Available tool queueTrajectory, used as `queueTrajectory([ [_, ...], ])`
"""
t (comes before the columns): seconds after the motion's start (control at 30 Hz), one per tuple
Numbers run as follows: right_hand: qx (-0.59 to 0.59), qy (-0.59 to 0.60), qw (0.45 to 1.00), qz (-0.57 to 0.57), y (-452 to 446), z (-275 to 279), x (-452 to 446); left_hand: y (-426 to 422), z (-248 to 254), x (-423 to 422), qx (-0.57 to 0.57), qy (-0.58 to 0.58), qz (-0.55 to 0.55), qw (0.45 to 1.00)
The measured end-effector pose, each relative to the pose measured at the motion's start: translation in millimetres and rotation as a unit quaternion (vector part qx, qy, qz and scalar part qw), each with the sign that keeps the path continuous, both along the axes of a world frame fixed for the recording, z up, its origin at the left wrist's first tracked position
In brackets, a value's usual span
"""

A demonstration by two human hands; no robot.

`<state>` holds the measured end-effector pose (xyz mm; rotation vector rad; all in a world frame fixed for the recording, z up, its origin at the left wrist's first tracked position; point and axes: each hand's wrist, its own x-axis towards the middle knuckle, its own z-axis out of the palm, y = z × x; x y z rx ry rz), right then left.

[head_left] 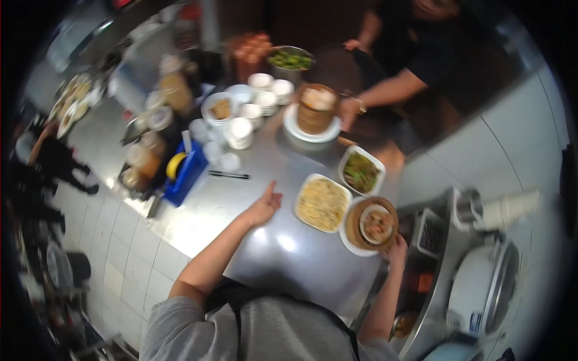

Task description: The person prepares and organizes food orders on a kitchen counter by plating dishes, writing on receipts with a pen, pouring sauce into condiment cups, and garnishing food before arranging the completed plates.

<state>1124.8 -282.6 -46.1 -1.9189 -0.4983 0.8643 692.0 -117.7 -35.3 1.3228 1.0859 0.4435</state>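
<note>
Steel counter (313, 265) in a tiled kitchen, crowded at the far side and along the right.

Right hand (396, 249): fingers at the outer edge of a bamboo steamer (354, 225) on a white plate (360, 252). Can't tell if they're clamped on the basket, on the plate, or just resting. Small bowl of food (378, 225) sits inside.

Left hand (263, 207): empty, index finger out over bare steel, near the black sticks (229, 175).

Just beside the steamer: pale-food dish (316, 226) and greens dish (341, 173), packed tight. Farther out, a co-worker's hand (349, 114) is at a plated basket stack (316, 117); cup stacks (241, 129) left of that.

Risks, my read: a one-sided push could slide basket off plate centre or ram the pale-food dish. Uneven lift could tip the inner bowl. Careless reach could topple cups.
</note>
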Motion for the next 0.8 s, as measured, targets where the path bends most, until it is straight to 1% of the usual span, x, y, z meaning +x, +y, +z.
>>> queueTrajectory([
  [0.03, 0.004, -0.225, 0.972, 0.068, -10, -32, 30, -10, 7, -22, -0.024, -0.015, -0.02, 0.999],
  [0.07, 0.032, -0.197, 0.979, 0.029, -11, 2, 7, -23, 15, -44, -0.048, -0.03, -0.036, 0.998],
  [0.1, 0.022, -0.327, 0.944, 0.028, -12, 16, -2, -35, 20, -67, -0.053, -0.027, -0.042, 0.997],
  [0.13, 0.087, -0.338, 0.937, -0.016, -12, 23, -16, -49, 25, -90, -0.054, -0.011, -0.043, 0.998],
  [0.17, 0.127, -0.436, 0.89, -0.038, -5, 37, -38, -63, 10, -114, -0.041, -0.016, -0.044, 0.998],
  [0.2, 0.209, -0.424, 0.88, -0.04, 6, 48, -61, -74, 11, -137, -0.06, 0.0, -0.048, 0.997],
  [0.23, 0.286, -0.369, 0.884, -0.028, 23, 63, -96, -86, 14, -160, -0.082, 0.015, -0.057, 0.995],
  [0.3, 0.385, -0.306, 0.868, 0.058, 53, 108, -202, -104, 17, -206, -0.113, 0.025, -0.077, 0.99],
  [0.37, 0.457, -0.318, 0.804, 0.208, 77, 134, -310, -122, 16, -251, -0.117, 0.009, -0.041, 0.992],
  [0.43, 0.538, -0.187, 0.748, 0.342, 80, 148, -428, -136, 11, -302, -0.118, -0.031, -0.032, 0.992],
  [0.47, 0.534, -0.149, 0.733, 0.395, 78, 143, -478, -140, 12, -330, -0.098, -0.042, 0.012, 0.994],
  [0.5, 0.53, -0.112, 0.714, 0.443, 74, 136, -527, -144, 5, -360, -0.092, -0.044, 0.022, 0.995],
  [0.57, 0.54, -0.144, 0.601, 0.572, 74, 141, -628, -146, -10, -430, -0.038, -0.057, 0.105, 0.992],
  [0.6, 0.553, -0.13, 0.566, 0.597, 77, 140, -681, -144, -21, -467, -0.033, -0.06, 0.111, 0.992],
  [0.63, 0.565, -0.116, 0.532, 0.619, 84, 138, -732, -140, -33, -504, -0.025, -0.092, 0.18, 0.979],
  [0.67, 0.549, -0.134, 0.535, 0.629, 97, 132, -781, -135, -46, -545, -0.019, -0.123, 0.244, 0.962],
  [0.7, 0.528, -0.154, 0.539, 0.638, 115, 122, -827, -128, -53, -584, -0.018, -0.127, 0.243, 0.962],
  [0.77, 0.474, -0.228, 0.548, 0.651, 171, 108, -917, -109, -66, -659, -0.025, -0.121, 0.42, 0.899],
  [0.8, 0.46, -0.239, 0.553, 0.652, 204, 103, -958, -97, -77, -692, -0.023, -0.13, 0.421, 0.898],
])
